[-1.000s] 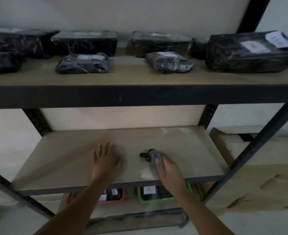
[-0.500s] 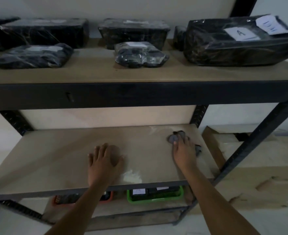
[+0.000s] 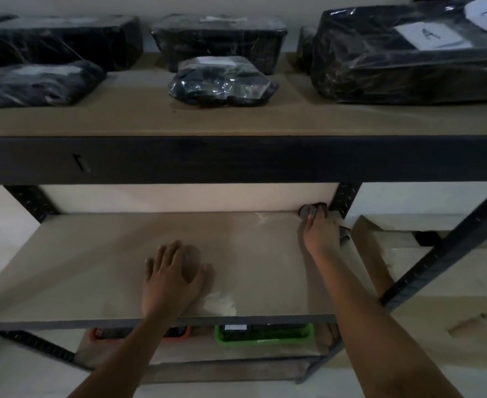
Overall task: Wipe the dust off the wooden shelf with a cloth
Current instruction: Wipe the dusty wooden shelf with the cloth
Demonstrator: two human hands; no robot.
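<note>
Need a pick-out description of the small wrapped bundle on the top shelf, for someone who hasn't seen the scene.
Start at the top shelf of the black metal rack, which holds packages in black plastic. The small bundle lies mid-shelf, in front of a boxy package at the wall. Unlike its flat or boxy neighbours, it is lumpy, rounded and the smallest.

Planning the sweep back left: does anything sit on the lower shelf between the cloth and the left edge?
Only the left hand, resting flat on the shelf near the front middle. The cloth is under the right hand in the back right corner.
</note>
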